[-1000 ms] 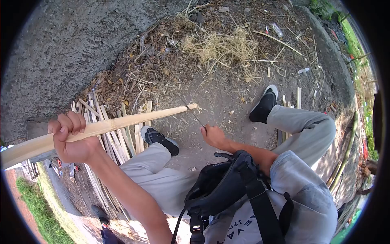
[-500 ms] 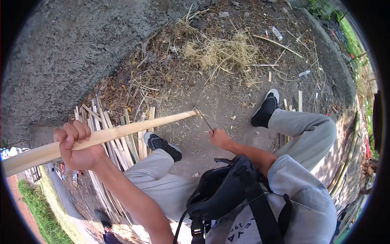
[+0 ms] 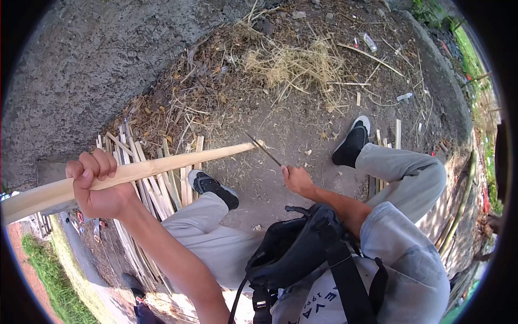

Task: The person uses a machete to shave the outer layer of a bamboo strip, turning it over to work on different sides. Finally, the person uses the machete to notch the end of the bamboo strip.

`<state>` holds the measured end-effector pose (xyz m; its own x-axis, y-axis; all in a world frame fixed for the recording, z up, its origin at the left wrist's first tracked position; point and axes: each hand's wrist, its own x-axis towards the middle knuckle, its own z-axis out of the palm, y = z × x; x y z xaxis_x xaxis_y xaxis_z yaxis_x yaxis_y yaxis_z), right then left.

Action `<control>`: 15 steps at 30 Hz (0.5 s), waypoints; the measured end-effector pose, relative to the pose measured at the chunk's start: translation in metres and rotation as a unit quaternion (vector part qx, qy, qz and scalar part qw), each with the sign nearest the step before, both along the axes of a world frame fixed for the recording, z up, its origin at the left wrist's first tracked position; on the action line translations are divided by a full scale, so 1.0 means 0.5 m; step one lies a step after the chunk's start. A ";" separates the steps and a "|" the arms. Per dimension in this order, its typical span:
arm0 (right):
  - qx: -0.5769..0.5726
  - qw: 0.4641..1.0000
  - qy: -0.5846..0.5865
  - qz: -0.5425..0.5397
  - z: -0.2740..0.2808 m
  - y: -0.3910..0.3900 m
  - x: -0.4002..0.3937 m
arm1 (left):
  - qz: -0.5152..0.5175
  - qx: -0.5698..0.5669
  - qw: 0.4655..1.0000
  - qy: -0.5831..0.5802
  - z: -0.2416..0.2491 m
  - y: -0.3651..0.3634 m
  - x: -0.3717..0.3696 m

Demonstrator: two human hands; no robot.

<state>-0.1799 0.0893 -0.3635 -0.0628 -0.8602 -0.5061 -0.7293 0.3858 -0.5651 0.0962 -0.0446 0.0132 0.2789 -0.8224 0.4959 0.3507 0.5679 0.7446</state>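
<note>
Bare packed dirt [image 3: 302,129] strewn with dry straw [image 3: 294,62] and shavings, rough concrete wall [image 3: 81,65] on the left. Pale, smooth-peeled bamboo pole [image 3: 162,167] slanting from lower left up to its far tip at centre, gripped mid-length in the closed left hand [image 3: 97,186]; thin dark knife [image 3: 263,148] pinched in the closed right hand [image 3: 295,179], blade meeting that tip, so right hand nearer the working end. Flat split slats [image 3: 151,189] stacked under the pole beside a black shoe [image 3: 213,186]

A pole [image 3: 135,171] crosses the frame's left half from the left hand [image 3: 97,186] toward centre, above a pile of slats [image 3: 156,189] on the ground, with the knife [image 3: 263,148] and right hand [image 3: 295,179] just right of its tip.
</note>
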 end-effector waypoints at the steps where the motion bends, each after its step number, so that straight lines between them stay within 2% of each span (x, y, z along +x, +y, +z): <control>1: 0.000 1.000 0.005 -0.001 -0.006 0.004 -0.002 | 0.001 0.004 1.000 -0.002 -0.002 0.001 0.002; 5: -0.034 0.999 -0.001 -0.009 -0.044 -0.005 -0.005 | 0.002 0.000 1.000 -0.004 0.004 -0.003 0.003; 8: -0.033 0.999 -0.007 -0.007 0.011 -0.013 0.003 | -0.008 0.004 1.000 -0.002 -0.003 0.001 -0.002; 11: 0.016 1.000 0.015 -0.018 -0.007 -0.015 -0.001 | -0.008 -0.005 1.000 -0.010 0.002 -0.002 0.000; 15: 0.001 1.000 0.009 0.000 0.036 -0.029 0.007 | -0.008 0.001 1.000 0.000 0.002 -0.001 0.002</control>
<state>-0.1762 0.0748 -0.3453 -0.0718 -0.8595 -0.5060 -0.7398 0.3862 -0.5510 0.0974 -0.0453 0.0140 0.2661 -0.8274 0.4945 0.3597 0.5612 0.7454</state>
